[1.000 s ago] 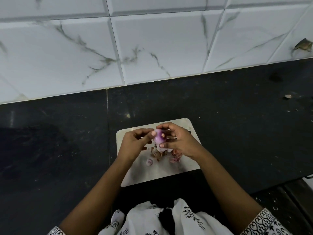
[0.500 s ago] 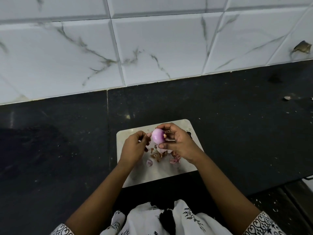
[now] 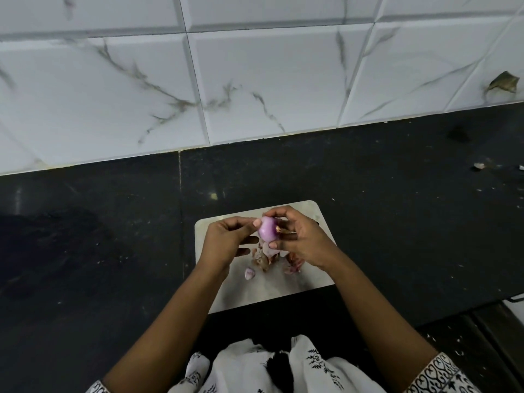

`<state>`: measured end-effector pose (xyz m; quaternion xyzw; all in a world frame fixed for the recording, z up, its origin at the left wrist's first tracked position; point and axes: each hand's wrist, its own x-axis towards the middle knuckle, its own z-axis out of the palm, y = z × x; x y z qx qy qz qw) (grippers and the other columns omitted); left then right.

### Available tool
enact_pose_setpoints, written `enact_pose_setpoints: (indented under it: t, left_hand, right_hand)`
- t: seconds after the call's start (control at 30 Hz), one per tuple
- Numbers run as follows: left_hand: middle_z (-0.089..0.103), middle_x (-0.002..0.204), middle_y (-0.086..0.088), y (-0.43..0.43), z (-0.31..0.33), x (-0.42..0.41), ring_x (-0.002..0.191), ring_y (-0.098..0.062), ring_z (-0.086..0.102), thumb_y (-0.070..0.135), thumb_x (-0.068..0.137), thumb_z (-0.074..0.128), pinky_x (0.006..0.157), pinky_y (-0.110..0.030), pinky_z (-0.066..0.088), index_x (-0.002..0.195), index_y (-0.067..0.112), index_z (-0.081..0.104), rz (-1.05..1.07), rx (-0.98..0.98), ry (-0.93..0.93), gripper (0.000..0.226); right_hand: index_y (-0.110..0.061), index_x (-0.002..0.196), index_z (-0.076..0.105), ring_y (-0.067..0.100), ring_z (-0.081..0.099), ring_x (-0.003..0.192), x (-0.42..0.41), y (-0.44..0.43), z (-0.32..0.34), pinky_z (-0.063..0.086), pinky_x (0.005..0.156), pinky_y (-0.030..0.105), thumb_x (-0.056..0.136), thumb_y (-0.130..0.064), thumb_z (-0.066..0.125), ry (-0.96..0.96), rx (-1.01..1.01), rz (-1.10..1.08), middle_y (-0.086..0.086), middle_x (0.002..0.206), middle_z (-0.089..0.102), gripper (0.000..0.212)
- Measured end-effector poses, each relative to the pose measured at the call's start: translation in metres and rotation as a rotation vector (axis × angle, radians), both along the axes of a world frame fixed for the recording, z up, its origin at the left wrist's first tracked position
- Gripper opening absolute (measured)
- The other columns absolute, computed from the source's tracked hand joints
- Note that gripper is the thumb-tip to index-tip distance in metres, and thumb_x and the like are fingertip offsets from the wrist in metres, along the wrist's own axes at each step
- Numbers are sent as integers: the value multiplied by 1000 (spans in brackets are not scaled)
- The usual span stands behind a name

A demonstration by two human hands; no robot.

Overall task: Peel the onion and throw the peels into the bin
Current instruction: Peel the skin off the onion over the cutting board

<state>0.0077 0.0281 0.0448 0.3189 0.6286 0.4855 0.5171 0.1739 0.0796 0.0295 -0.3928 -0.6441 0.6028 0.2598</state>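
1. A dark countertop [image 3: 85, 251] is filling the left and middle of the frame, and a marbled tile wall [image 3: 255, 80] is running across the top.
2. The left hand [image 3: 224, 242], left of centre, is pressing its thumb tip against the onion's left side. Its fingers are curling in beneath, so it is closing on the bulb.
3. The onion [image 3: 266, 232], at centre, is being held up between both hands, above the cutting board [image 3: 272, 293] and clear of it. It is showing smooth pink-purple flesh, with a small brown end facing right.
4. The peels [image 3: 265, 260] are lying in a loose heap on the board just below the onion. One pale purple scrap [image 3: 249, 273] is sitting apart at the lower left of the heap.
5. The right hand [image 3: 304, 241], right of centre, is clamping the onion, with fingers arching over the top and the thumb underneath.
6. Small crumbs [image 3: 479, 165] are lying on the counter at the far right. No bin is appearing in the frame.
7. Step in hand, as judged: the peeling is nearing its end, with the brown end as the likely remaining work.
8. The next move is calling for pinching off that end, setting the onion down, gathering the heap and carrying it to the bin.
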Motion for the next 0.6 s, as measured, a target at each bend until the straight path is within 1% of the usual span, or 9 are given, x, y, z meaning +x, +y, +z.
enact_pose_setpoints:
  t: [0.1, 0.23, 0.3, 0.37, 0.4, 0.47, 0.53, 0.57, 0.6]
  left_hand:
    - [72, 73, 0, 0, -2, 0, 68, -13, 66, 14, 86, 66, 54, -22, 49, 79, 15, 72, 22, 13, 0, 9]
    - [69, 64, 3, -1, -5, 8, 57, -7, 64, 13, 89, 62, 47, -18, 47, 77, 14, 69, 68, 33, -42, 14]
    - [68, 65, 1, -2, -5, 13, 53, -5, 62, 13, 91, 59, 45, -18, 46, 78, 13, 67, 90, 68, -38, 15]
    - [68, 72, -1, -2, -7, 16, 52, -5, 62, 13, 92, 58, 45, -18, 46, 80, 13, 67, 98, 91, 5, 15]
    - [68, 77, -3, 0, -9, 15, 53, -4, 62, 13, 92, 58, 45, -17, 46, 82, 13, 67, 90, 98, 63, 13]
    - [69, 85, -3, 2, -16, 12, 58, -6, 63, 14, 90, 60, 48, -15, 45, 85, 15, 68, 49, 109, 243, 10]
    - [70, 87, 2, 2, -23, 6, 63, -11, 65, 16, 88, 65, 51, -13, 45, 85, 21, 69, 13, 131, 417, 7]
    - [71, 88, 4, 0, -25, 3, 63, -10, 66, 17, 86, 67, 53, -11, 45, 88, 22, 70, 5, 147, 479, 6]
    - [72, 88, 6, -2, -26, 0, 65, -6, 66, 17, 85, 68, 56, -9, 45, 95, 23, 70, -6, 171, 540, 12]
  right_hand:
    - [-29, 113, 57, 7, 60, 108, 2, -1, 0, 52, 89, 24, 72, 3, 73, -9, 11, 5, -14, 116, 60, 55]
    - [-27, 113, 58, 14, 59, 112, 0, -5, -3, 52, 90, 29, 71, 5, 73, 77, -41, -18, -7, 118, 60, 54]
    - [-24, 113, 57, 16, 60, 112, 0, -7, -3, 53, 87, 28, 72, 6, 72, 115, -59, -29, -4, 118, 60, 53]
    - [-22, 115, 56, 18, 60, 111, -1, -8, -3, 54, 86, 28, 73, 6, 71, 165, -70, -44, -5, 116, 60, 52]
    - [-21, 115, 56, 20, 60, 111, -2, -8, -2, 54, 87, 30, 73, 5, 70, 196, -83, -55, -5, 115, 61, 52]
    - [-22, 115, 57, 22, 61, 109, -2, -7, -1, 54, 89, 34, 73, 5, 69, 264, -127, -89, -6, 114, 62, 51]
    - [-23, 113, 58, 21, 63, 107, -2, -4, 3, 54, 89, 35, 75, 5, 68, 304, -170, -118, -4, 114, 63, 49]
    - [-23, 112, 60, 22, 63, 107, -2, -2, 4, 54, 90, 36, 76, 4, 67, 317, -196, -120, -2, 114, 64, 46]
    - [-22, 111, 61, 23, 64, 106, -1, 0, 5, 54, 90, 36, 77, 2, 67, 338, -239, -122, 1, 114, 65, 42]
